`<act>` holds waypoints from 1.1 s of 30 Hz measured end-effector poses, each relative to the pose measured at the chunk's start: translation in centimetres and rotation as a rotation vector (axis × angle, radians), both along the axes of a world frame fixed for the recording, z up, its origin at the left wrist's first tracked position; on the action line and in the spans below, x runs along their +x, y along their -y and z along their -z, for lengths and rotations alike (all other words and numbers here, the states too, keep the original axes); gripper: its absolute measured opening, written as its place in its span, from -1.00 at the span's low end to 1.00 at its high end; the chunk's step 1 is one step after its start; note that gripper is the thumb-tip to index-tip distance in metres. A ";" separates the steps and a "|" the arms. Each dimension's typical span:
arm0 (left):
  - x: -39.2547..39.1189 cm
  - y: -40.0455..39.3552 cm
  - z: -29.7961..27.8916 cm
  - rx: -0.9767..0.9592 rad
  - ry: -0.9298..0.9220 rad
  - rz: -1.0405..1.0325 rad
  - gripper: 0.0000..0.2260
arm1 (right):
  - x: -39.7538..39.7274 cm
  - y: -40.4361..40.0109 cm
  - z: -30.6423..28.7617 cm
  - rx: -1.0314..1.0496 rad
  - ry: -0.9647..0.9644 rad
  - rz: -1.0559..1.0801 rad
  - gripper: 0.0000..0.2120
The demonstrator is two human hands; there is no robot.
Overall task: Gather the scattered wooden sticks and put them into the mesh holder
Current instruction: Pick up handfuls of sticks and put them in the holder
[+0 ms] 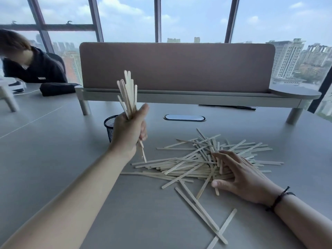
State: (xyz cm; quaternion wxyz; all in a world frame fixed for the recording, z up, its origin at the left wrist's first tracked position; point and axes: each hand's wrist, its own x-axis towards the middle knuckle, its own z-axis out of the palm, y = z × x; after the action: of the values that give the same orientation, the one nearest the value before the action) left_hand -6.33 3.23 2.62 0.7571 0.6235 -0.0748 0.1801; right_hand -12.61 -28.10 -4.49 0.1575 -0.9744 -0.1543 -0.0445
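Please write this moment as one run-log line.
left hand: grips stick bundle | right hand: on stick pile | mesh holder: behind left hand

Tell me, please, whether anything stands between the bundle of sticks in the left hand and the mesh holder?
Nothing visible does. The left hand holds the bundle of sticks upright just in front of the mesh holder, and hides its right side.

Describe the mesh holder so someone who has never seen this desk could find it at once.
Start at the long brown divider panel across the grey desk. Below its left end, the mesh holder stands just behind the raised left hand, which grips a bundle of sticks. It is the only black, see-through wire cup on the desk.
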 end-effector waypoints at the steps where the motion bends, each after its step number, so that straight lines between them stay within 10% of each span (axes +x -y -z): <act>1: 0.2 -0.2 0.4 0.025 0.009 -0.013 -0.50 | 0.0 0.0 0.1 -0.002 0.005 -0.001 -0.03; 22: 0.5 2.0 5.8 0.199 -0.096 0.078 -0.45 | -0.4 -1.0 -0.8 -0.138 0.000 0.000 -0.01; 29: 0.4 1.9 5.0 0.082 -0.057 0.092 -0.78 | -0.4 -1.0 -0.7 -0.117 0.005 0.002 -0.02; 33: 0.7 1.1 3.8 -0.003 -0.105 0.057 -0.56 | -0.4 -1.0 -0.7 -0.114 0.006 -0.009 -0.02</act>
State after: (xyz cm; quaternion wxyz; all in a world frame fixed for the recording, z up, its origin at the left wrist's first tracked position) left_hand -5.60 2.18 -1.13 0.7659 0.6285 -0.0523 0.1255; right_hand -13.01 -27.12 -3.83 0.1016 -0.9809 -0.1614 -0.0381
